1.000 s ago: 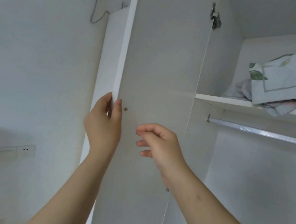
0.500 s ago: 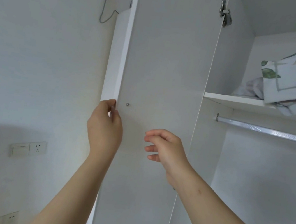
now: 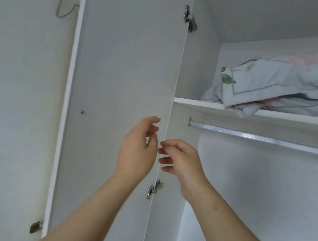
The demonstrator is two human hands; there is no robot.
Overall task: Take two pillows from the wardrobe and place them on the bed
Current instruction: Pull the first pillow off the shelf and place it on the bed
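Though the wardrobe door (image 3: 121, 95) stands open, the left hand (image 3: 137, 154) and right hand (image 3: 183, 160) hang loose and empty, while the floral pillows (image 3: 284, 86) (soft, light, surely floppy) lie on the upper shelf (image 3: 206, 104); gripping an overhanging corner looks best.

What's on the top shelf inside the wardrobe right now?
On the top shelf lies a pile of leaf-print bedding, its edge drooping over the shelf front. It looks like a pillow on top of more fabric, but how many pillows are there is hidden by the folds and the frame edge.
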